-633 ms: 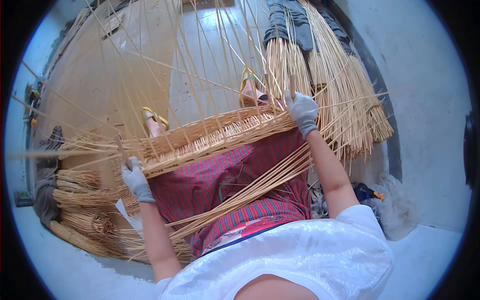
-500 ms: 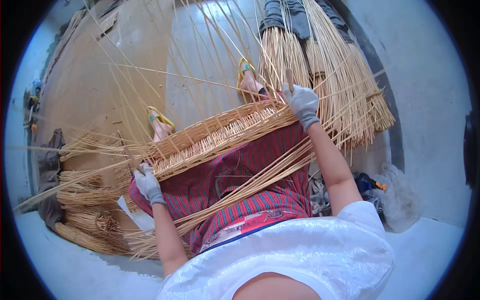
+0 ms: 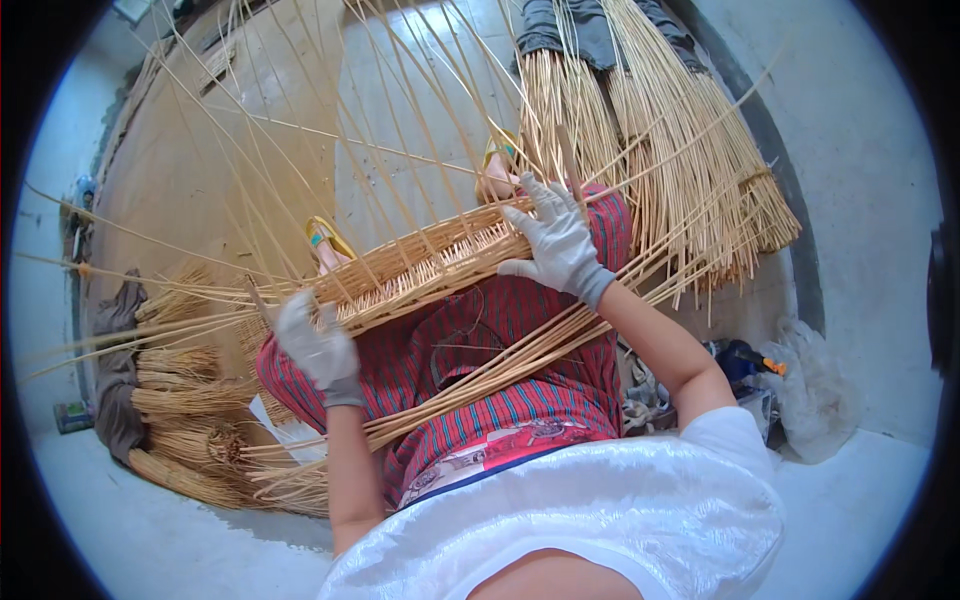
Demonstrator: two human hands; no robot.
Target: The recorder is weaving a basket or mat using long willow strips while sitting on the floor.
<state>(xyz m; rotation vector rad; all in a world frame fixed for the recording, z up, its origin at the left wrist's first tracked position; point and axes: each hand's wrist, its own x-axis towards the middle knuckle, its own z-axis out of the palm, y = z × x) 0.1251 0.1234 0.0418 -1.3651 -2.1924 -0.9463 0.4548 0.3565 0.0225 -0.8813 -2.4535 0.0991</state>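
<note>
A long, narrow woven wicker piece (image 3: 415, 270) lies across my lap, with long loose rods standing up from it. My left hand (image 3: 315, 340), gloved and blurred, is open at the piece's left end, fingers apart beside the rim. My gloved right hand (image 3: 548, 238) rests with spread fingers on the right end, holding nothing. A short flat stick (image 3: 567, 155) stands just behind the right hand; another (image 3: 258, 298) tilts at the left end. A sheaf of loose rods (image 3: 520, 355) crosses my striped cloth-covered lap (image 3: 505, 420) below the piece.
Rod bundles with dark cloth over them (image 3: 680, 160) lie at the right, shorter bundles (image 3: 175, 400) and a dark cloth (image 3: 118, 370) at the left. A crumpled plastic bag (image 3: 815, 385) sits by the right wall (image 3: 865, 200). My sandalled feet (image 3: 330, 255) show beyond the piece.
Both hands have let go of the short sticks they gripped and opened. My right hand has moved left and down onto the rim. The left hand has shifted right.
</note>
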